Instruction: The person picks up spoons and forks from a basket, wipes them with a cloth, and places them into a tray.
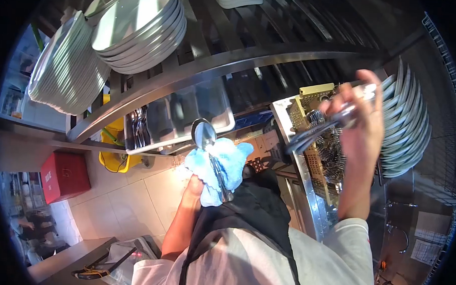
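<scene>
My left hand [195,185] is wrapped in a light blue cloth [231,160], and most of its fingers are hidden under it. Spoons [204,135] lie against the cloth, bowls up, their handles running down over it. My right hand [360,107] is closed round several metal utensils [319,130], somewhat blurred, above a yellow perforated basket [315,170] full of cutlery. A light grey divided tray [189,111] beyond the cloth holds cutlery [138,127] in its left compartment.
Stacked white bowls [136,34] and plates [70,66] stand on the metal rack [215,69] above. More plates [404,123] stand upright at the right. A red box [65,176] and a yellow container [112,158] are at the left.
</scene>
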{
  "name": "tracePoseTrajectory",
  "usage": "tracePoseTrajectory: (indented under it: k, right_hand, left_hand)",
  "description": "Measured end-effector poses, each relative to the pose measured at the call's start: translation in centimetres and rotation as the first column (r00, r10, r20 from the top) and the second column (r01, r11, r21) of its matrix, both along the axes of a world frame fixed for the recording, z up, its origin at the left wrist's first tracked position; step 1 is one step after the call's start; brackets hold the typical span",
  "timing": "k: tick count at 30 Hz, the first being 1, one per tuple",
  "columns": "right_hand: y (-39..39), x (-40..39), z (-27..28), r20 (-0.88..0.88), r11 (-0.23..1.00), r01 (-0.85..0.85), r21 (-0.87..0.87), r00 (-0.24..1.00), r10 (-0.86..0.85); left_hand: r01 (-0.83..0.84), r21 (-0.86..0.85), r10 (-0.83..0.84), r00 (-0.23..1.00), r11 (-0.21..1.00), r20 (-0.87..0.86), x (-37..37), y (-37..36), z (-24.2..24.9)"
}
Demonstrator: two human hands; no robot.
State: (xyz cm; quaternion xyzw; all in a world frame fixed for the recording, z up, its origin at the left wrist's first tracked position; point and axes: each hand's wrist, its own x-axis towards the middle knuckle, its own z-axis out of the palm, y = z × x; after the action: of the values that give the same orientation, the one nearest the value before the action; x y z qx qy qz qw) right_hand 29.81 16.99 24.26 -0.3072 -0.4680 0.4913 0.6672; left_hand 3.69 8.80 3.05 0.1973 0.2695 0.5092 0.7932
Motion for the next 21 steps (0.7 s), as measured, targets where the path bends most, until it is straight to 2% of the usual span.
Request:
tracePoseTrajectory:
  k: [1,2,3,4,5,6,7,8,10,11,12,13,14,15,16,17,18,20,21]
  right_hand:
    - [-1.3,-2.6,0.2,-0.006,0.986,-0.019,-0.166,1.000,0.019]
    - [-2.0,-4.4,-0.9,-0.071,0.943,-0.133,-0.304,0.991,0.117]
    - [-2.7,-6.4,-2.7,-0.187,0.887,-0.276,-0.369,0.957,0.221]
    - [-3.1,-8.6,-5.2,-0.170,0.834,-0.296,-0.466,0.955,0.244]
    - [-3.4,-10.5,-7.1,-0.304,0.764,-0.374,-0.526,0.922,0.242]
    - [-3.8,-12.3,-8.9,-0.290,0.773,-0.322,-0.547,0.939,0.186]
    - [-3.9,-13.6,-10.7,-0.221,0.768,-0.248,-0.591,0.965,0.142]
    - [-4.0,-14.4,-11.4,-0.144,0.750,-0.182,-0.636,0.983,0.115]
    - [-3.9,-15.3,-13.3,-0.060,0.781,-0.036,-0.624,0.998,-0.001]
    - [-4.1,-15.8,-13.5,-0.057,0.779,-0.035,-0.626,0.998,-0.001]
    - [-4.3,-16.1,-13.5,-0.063,0.788,-0.037,-0.614,0.998,-0.002]
    - [-4.5,-16.2,-13.6,-0.068,0.797,-0.036,-0.603,0.998,-0.006]
    - [-4.6,-16.1,-14.8,-0.041,0.804,-0.055,-0.592,0.998,0.038]
    - [-4.7,-15.9,-15.6,0.249,0.874,0.062,-0.482,0.966,0.069]
    - [-4.9,-15.4,-16.2,0.521,0.930,0.143,-0.340,0.851,0.059]
    - [-5.2,-15.0,-14.8,0.671,0.948,0.167,-0.270,0.739,0.061]
    - [-5.4,-14.4,-14.6,0.720,0.966,0.093,-0.240,0.684,0.113]
    - [-5.1,-13.2,-14.6,0.583,0.950,-0.160,-0.267,0.759,0.292]
    - [-5.0,-12.3,-13.8,0.497,0.901,-0.254,-0.352,0.765,0.410]
  left_hand:
    - [0.014,-0.002,-0.014,1.000,1.000,0.000,0.1,0.1,0.0]
    - [0.028,-0.004,-0.028,1.000,1.000,0.002,0.1,0.1,-0.1]
    - [0.048,0.008,-0.048,0.990,0.999,0.133,-0.2,-0.1,-1.0]
    - [0.047,0.008,-0.047,0.990,0.999,0.136,-0.4,-0.6,-3.8]
    - [-0.030,-0.017,0.032,0.992,0.999,0.119,-0.5,-1.4,-7.7]
    - [-0.106,-0.041,0.110,0.989,0.994,0.099,-0.7,-1.9,-9.7]
    - [-0.107,-0.042,0.111,0.989,0.993,0.099,-1.0,-2.0,-9.4]
    - [0.017,0.066,-0.024,0.993,0.998,0.118,-1.5,-1.8,-8.4]
    - [0.252,0.281,-0.292,0.950,0.926,0.112,-2.2,-1.8,-5.9]
    - [0.251,0.279,-0.292,0.950,0.927,0.115,-1.9,-2.3,-4.6]
    - [0.236,0.137,-0.219,0.967,0.962,-0.132,-1.3,-2.6,-3.2]
    - [0.184,0.003,-0.169,0.910,0.983,-0.379,-1.0,-3.0,-2.3]
    - [0.192,0.006,-0.175,0.910,0.981,-0.377,-1.1,-3.1,-2.1]
    - [0.191,0.028,-0.167,0.910,0.981,-0.379,-1.1,-3.0,-2.0]
    - [0.192,0.047,-0.160,0.911,0.980,-0.381,-1.0,-3.0,-1.8]
    - [0.111,0.109,-0.051,0.892,0.988,-0.450,-0.6,-3.0,-0.9]
    - [0.132,0.117,-0.068,0.895,0.984,-0.441,-0.5,-2.9,-0.7]
    - [0.063,0.124,-0.006,0.911,0.990,-0.412,-0.9,-2.9,-0.6]
    - [0.089,0.133,-0.028,0.916,0.987,-0.401,-1.1,-2.7,-0.4]
